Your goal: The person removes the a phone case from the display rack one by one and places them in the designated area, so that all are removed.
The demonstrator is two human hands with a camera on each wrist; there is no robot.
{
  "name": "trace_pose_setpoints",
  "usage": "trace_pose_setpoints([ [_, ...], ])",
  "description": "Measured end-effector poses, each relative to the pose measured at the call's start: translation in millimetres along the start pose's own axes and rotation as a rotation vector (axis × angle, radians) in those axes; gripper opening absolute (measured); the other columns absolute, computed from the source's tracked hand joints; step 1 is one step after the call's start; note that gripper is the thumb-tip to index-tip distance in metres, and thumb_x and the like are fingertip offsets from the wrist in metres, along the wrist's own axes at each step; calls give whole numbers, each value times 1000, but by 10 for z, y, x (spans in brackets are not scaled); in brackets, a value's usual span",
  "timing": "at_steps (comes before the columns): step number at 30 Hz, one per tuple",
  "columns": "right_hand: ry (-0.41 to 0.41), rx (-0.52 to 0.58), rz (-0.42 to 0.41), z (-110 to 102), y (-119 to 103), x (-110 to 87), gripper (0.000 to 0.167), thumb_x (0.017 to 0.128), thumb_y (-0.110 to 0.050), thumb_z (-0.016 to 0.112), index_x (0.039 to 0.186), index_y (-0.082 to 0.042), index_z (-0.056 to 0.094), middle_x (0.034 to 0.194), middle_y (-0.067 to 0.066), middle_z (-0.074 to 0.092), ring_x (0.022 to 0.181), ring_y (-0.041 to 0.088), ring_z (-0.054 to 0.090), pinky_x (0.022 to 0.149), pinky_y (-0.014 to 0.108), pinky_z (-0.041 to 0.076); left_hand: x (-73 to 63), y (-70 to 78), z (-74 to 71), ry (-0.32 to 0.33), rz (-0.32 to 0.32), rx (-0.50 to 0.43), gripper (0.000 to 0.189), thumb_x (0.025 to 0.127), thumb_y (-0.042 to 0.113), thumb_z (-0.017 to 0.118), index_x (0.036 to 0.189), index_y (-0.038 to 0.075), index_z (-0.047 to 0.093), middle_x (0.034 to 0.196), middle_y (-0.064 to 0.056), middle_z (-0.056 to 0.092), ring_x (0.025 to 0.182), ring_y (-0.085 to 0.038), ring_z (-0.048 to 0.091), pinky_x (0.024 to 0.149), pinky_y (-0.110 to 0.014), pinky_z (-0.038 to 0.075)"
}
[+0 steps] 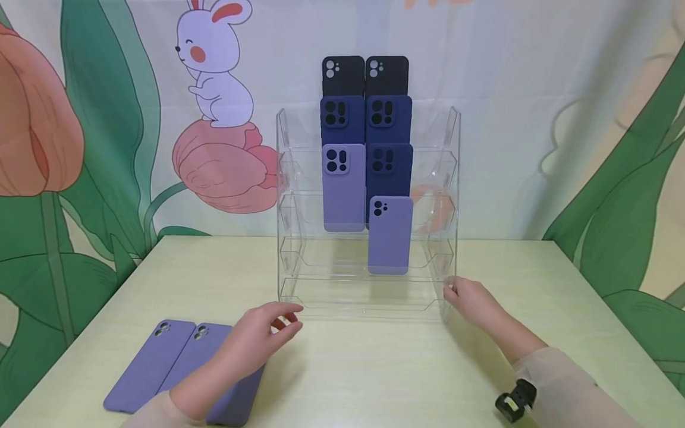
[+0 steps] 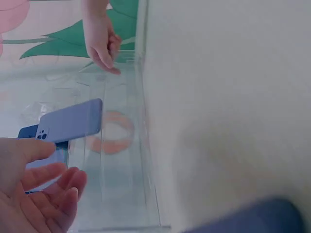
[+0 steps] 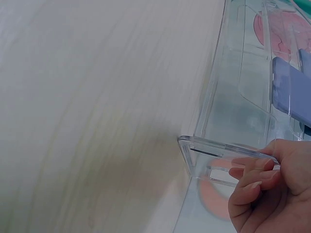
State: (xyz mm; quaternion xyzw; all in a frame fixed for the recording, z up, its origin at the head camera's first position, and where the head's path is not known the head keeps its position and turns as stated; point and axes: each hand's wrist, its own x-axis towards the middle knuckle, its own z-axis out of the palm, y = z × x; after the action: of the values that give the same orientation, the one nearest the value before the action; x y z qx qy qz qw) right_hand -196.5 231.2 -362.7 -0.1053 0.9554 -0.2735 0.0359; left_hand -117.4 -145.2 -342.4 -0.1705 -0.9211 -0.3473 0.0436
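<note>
Steadying seems underway: right hand [image 1: 473,302] pinches acrylic display rack [image 1: 364,310]'s right side; loose-fingered left hand [image 1: 250,336] likely needs its left.

The left hand [image 2: 29,208], fingers loosely bent, is near the clear rack [image 2: 114,194], where a lavender phone case [image 2: 73,121] partly covers a dark blue one [image 2: 26,131]. The right hand [image 2: 102,41] is at the rack's right end. Nearer, on the worktop [image 2: 233,97], lies a bluish shape [image 2: 257,218] (badly blurred).
</note>
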Motion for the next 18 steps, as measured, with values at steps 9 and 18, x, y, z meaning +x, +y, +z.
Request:
trace_pose_setpoints([
  [9, -16, 9, 8, 6, -15, -15, 41, 94, -11, 36, 124, 16, 47, 55, -1, 35, 45, 9, 27, 42, 20, 26, 289, 183, 122, 16, 74, -214, 25, 89, 12, 64, 114, 9, 65, 103, -1, 65, 89, -14, 62, 70, -26, 52],
  [18, -15, 15, 1, -15, 0, -11, 42, 93, -11, 36, 124, 17, 45, 53, -3, 32, 44, 9, 25, 41, 20, 24, 556, 271, 272, -12, 49, -392, 30, 91, 15, 61, 120, 7, 62, 115, -6, 63, 102, -19, 60, 86, -35, 49],
])
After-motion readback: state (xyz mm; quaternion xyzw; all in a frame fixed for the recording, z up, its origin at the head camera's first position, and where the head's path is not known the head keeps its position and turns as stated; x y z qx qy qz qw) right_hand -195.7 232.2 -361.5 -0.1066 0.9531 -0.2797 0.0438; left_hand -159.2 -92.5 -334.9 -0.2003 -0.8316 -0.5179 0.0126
